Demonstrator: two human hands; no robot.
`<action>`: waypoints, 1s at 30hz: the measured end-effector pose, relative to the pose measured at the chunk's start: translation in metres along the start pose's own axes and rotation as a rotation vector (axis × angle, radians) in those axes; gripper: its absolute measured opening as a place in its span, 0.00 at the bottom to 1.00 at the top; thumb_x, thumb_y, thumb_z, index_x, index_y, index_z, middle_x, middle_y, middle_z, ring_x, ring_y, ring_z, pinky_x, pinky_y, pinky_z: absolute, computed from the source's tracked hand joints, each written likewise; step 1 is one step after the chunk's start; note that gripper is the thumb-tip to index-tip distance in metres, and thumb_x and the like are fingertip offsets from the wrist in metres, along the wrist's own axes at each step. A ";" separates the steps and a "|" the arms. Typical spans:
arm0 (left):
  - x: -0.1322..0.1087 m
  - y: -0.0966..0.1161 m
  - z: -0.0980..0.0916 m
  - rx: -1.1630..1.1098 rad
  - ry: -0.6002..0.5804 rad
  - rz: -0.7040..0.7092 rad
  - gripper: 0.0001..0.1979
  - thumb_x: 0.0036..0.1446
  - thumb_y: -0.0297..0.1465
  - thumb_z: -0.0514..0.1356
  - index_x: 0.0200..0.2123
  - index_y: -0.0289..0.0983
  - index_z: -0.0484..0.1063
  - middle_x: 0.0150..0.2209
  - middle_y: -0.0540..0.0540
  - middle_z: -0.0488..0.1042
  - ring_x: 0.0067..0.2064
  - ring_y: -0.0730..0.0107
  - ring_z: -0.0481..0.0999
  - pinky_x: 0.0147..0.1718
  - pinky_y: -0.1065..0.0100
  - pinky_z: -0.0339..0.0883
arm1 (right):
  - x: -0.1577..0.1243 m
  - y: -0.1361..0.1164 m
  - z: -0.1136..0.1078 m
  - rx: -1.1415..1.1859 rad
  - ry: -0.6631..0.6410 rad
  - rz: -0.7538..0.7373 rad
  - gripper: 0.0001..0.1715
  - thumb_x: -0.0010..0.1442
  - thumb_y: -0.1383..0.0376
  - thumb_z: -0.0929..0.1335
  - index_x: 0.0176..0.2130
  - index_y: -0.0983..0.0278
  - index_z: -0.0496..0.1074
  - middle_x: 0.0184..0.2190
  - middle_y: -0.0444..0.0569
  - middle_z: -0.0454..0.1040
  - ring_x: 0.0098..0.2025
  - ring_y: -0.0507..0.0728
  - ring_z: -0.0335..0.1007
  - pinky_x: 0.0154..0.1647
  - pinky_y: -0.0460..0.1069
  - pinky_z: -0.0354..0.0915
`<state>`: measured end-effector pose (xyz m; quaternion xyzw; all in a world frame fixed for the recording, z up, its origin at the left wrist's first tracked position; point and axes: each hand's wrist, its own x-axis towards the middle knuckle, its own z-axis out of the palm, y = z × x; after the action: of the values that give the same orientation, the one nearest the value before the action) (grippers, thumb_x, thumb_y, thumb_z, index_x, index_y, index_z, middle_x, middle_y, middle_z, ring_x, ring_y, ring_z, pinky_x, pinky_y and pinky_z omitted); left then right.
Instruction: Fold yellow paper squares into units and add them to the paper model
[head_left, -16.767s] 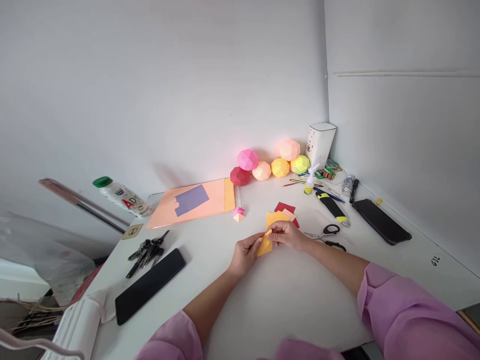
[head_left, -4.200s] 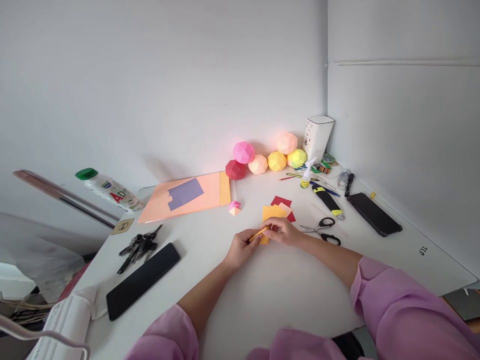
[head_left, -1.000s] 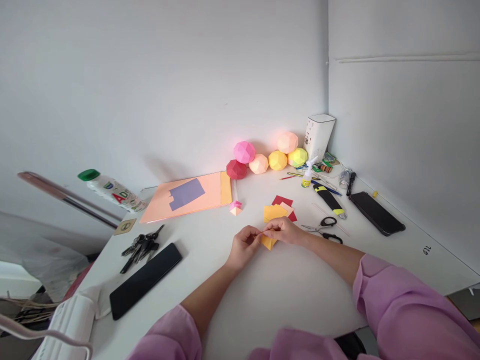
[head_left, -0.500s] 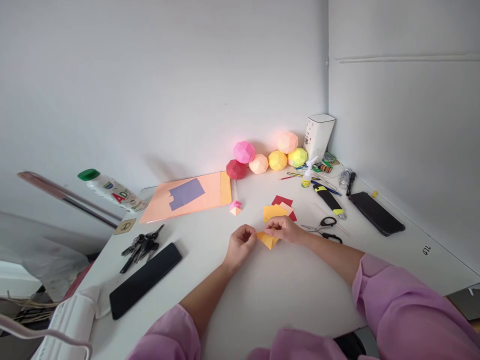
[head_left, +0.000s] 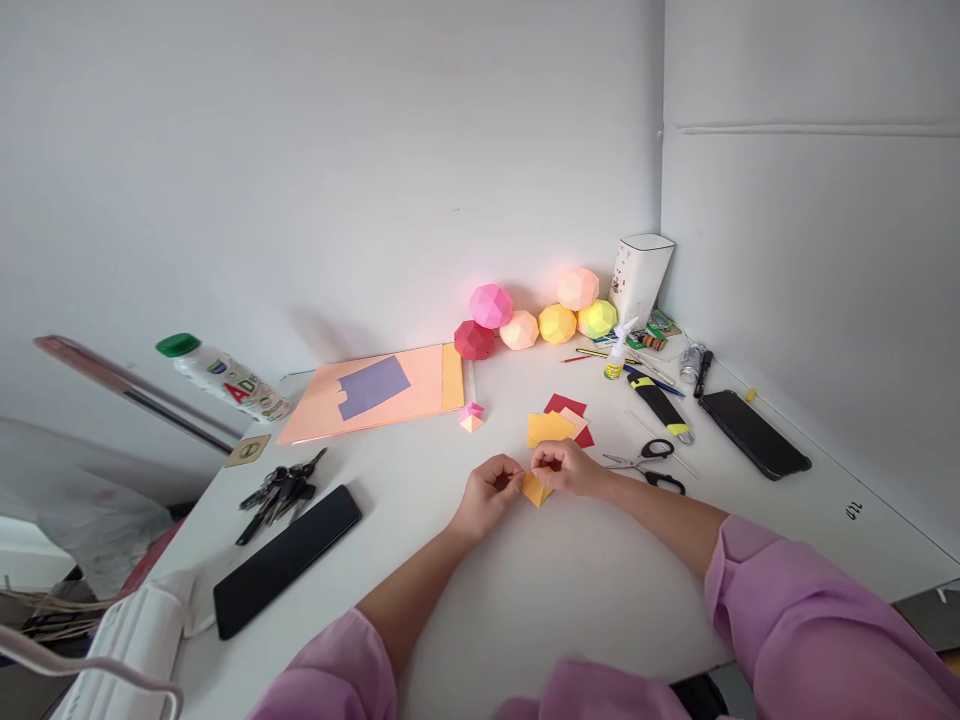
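Observation:
A small folded piece of yellow-orange paper (head_left: 537, 491) is pinched between my two hands above the white table. My left hand (head_left: 491, 494) grips its left side with thumb and forefinger. From the right, my right hand (head_left: 568, 469) pinches its upper edge, and the fingers cover part of the folds. Just beyond my hands lies a loose set of paper squares: a yellow square (head_left: 550, 428), a red square (head_left: 564, 404) and a peach one partly covered. A small pink and peach folded paper piece (head_left: 471, 417) sits farther left.
Scissors (head_left: 651, 464), a utility knife (head_left: 660, 407) and a glue bottle (head_left: 615, 358) lie or stand to the right. Faceted paper balls (head_left: 519, 329) line the wall. Paper sheets (head_left: 315, 408), keys (head_left: 281, 492) and a black phone (head_left: 289, 560) are on the left.
My hands have come closer together, the left shifting slightly right. Less of the yellow-orange paper shows between them, and it looks folded narrower. The view has tilted slightly.

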<state>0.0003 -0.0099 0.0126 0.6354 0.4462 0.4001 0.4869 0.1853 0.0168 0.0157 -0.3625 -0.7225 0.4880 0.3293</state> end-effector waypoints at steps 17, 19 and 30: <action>0.002 0.007 -0.005 -0.193 0.045 -0.138 0.09 0.49 0.35 0.59 0.23 0.36 0.66 0.22 0.52 0.64 0.25 0.76 0.62 0.25 0.73 0.58 | 0.003 0.001 -0.003 0.186 0.009 0.128 0.14 0.53 0.58 0.68 0.34 0.66 0.70 0.18 0.39 0.64 0.21 0.48 0.61 0.21 0.43 0.61; 0.002 0.006 -0.004 -0.193 0.069 -0.129 0.09 0.49 0.35 0.59 0.24 0.36 0.66 0.22 0.52 0.65 0.25 0.75 0.63 0.26 0.72 0.59 | 0.004 0.004 -0.002 0.183 0.020 0.128 0.15 0.52 0.56 0.69 0.33 0.67 0.71 0.20 0.42 0.67 0.22 0.49 0.63 0.22 0.44 0.63; 0.002 0.005 -0.004 -0.313 0.198 -0.099 0.11 0.55 0.39 0.56 0.30 0.38 0.61 0.22 0.53 0.68 0.24 0.75 0.68 0.28 0.70 0.63 | 0.005 0.003 -0.006 0.244 0.057 0.160 0.16 0.55 0.55 0.67 0.31 0.66 0.65 0.22 0.42 0.71 0.21 0.50 0.70 0.21 0.43 0.61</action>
<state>-0.0024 -0.0075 0.0184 0.4869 0.4550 0.5007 0.5525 0.1889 0.0245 0.0152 -0.3897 -0.6169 0.5866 0.3513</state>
